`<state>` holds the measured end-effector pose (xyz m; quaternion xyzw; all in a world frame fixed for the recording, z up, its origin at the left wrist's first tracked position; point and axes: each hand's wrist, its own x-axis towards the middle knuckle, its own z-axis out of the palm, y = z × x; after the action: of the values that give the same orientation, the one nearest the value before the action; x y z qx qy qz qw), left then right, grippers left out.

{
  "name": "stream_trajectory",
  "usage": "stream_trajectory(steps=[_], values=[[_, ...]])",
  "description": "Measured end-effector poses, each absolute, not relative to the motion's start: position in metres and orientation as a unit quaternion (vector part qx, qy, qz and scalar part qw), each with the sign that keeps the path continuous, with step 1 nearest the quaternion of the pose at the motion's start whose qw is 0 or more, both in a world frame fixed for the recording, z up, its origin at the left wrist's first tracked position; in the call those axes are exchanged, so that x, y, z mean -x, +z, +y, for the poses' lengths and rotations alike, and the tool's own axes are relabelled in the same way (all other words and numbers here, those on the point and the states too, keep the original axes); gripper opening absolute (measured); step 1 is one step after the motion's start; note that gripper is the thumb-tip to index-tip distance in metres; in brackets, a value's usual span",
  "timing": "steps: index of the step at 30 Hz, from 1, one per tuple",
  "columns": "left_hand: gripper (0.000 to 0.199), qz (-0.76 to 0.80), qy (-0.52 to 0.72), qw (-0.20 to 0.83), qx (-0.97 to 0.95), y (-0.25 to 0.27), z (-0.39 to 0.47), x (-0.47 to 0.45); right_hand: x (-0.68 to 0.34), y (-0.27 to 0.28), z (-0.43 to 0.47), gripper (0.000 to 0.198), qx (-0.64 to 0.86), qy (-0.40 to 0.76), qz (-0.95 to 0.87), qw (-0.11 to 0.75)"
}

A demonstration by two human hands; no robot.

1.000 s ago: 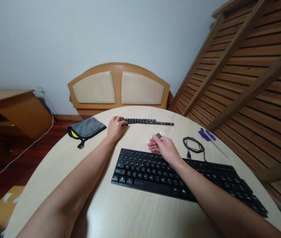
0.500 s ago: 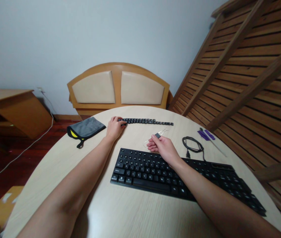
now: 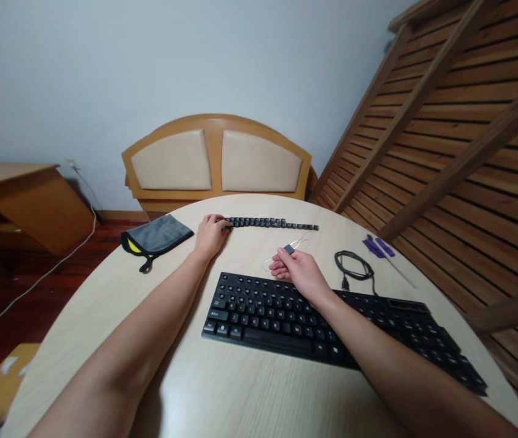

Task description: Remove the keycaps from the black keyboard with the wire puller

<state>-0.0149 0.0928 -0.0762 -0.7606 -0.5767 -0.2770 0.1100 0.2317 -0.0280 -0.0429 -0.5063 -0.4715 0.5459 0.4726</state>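
On the far part of the bench (image 3: pixel 89 316), a strip of black keycaps (image 3: pixel 259 222) is running from left to right, with its right-hand end narrowing to a single row. The left hand (image 3: pixel 210 236) is resting at the left end of this strip, its fingers reaching the nearest keycaps. Its grip is partly hiding the contact; whether it is clamping on a keycap cannot be told.

The right hand (image 3: pixel 302 271) is holding the puller (image 3: pixel 289 249) above the bench, between the keycaps and the keyboard (image 3: pixel 259 334). Its grip is clamping on the dark handle, the thumb pressing from above. Thin wire ends are projecting from the puller on both sides of the hand.

The keyboard is lying across the near part of the bench, with the right forearm passing over it. The cable (image 3: pixel 345 283) is lying coiled just beyond the keyboard. A purple tool (image 3: pixel 384 246) is lying near the right edge of the bench. A grey cloth (image 3: pixel 162 233) is lying folded to the left of the left hand.
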Motion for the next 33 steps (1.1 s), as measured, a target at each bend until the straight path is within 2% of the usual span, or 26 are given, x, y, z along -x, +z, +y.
stream_trajectory(steps=[18, 27, 33], values=[[0.023, -0.557, -0.298, 0.06, 0.773, -0.063, 0.077, 0.006, -0.232, -0.046, -0.027, 0.031, 0.486, 0.535, -0.502, 0.475], [0.019, -0.469, -0.241, -0.074, 0.847, -0.044, 0.002, -0.035, -0.228, -0.037, -0.031, 0.012, 0.504, 0.528, -0.493, 0.473], [0.025, -0.436, -0.255, -0.145, 0.851, -0.042, -0.063, -0.039, -0.229, -0.038, -0.033, 0.017, 0.496, 0.504, -0.53, 0.468]])
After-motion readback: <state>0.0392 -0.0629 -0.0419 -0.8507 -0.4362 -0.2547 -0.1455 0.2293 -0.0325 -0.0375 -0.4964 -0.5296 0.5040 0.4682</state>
